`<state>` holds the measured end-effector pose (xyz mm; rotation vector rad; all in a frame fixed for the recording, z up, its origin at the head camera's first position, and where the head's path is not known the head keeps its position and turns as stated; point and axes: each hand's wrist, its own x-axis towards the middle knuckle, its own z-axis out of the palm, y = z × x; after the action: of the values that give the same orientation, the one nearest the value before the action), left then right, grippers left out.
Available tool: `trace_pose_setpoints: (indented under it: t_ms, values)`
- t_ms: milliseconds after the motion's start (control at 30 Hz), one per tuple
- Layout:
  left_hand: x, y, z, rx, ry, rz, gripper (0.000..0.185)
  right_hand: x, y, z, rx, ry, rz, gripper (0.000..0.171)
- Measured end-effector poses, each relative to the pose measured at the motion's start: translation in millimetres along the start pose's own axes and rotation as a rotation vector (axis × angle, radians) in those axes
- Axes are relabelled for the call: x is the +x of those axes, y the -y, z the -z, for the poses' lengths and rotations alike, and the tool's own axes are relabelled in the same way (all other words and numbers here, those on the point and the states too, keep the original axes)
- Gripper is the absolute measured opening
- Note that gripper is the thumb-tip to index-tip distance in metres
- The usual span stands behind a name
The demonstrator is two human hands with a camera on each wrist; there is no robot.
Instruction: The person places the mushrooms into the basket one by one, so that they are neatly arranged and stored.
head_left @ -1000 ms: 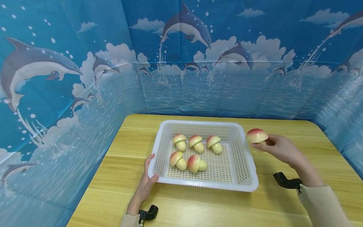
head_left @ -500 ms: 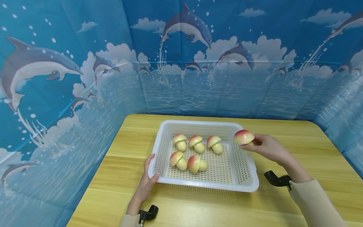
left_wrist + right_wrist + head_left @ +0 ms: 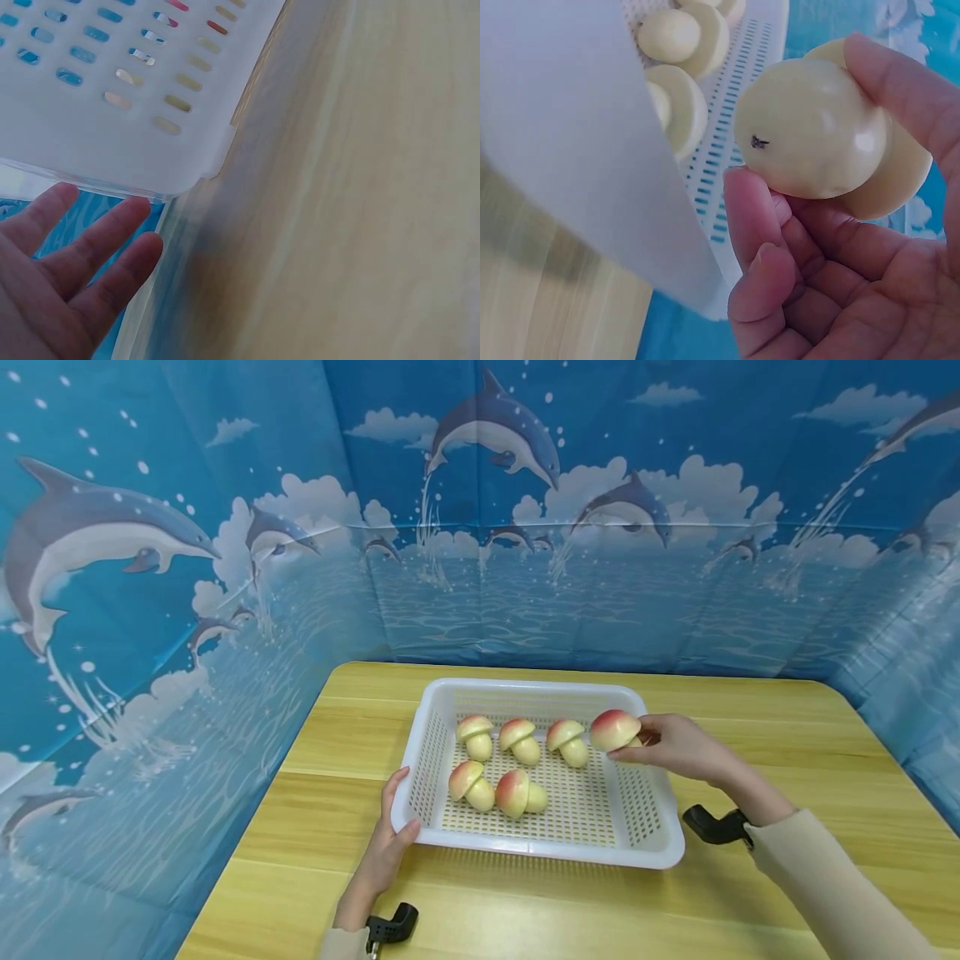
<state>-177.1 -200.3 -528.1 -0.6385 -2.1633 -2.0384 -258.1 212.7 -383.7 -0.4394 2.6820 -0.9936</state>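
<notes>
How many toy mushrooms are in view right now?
6. Three stand in the basket's back row, two in front, and one is held by the right hand over the right rim.

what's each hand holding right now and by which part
The right hand pinches a toy mushroom by its stem, cap facing the basket. The left hand holds nothing; it rests against the basket's near-left corner.

Right sleeve [image 3: 832,893]: you wear a long beige sleeve, lower right of the head view.
Left cuff [image 3: 341,943]: your beige cuff shows at the bottom edge.
Wrist mounts [image 3: 712,827]: black brackets sit at both your wrists.
Hands [image 3: 678,747]: bare, no gloves or rings visible.
</notes>
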Motion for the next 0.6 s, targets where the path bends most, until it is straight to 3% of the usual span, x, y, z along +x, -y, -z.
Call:
trace_pose_setpoints:
  t_ms: [600]
  values:
    - [0.1,-1.0,-0.2,0.008,-0.003,0.005,0.070,20,10,-15,-0.053,0.074,0.081,0.040]
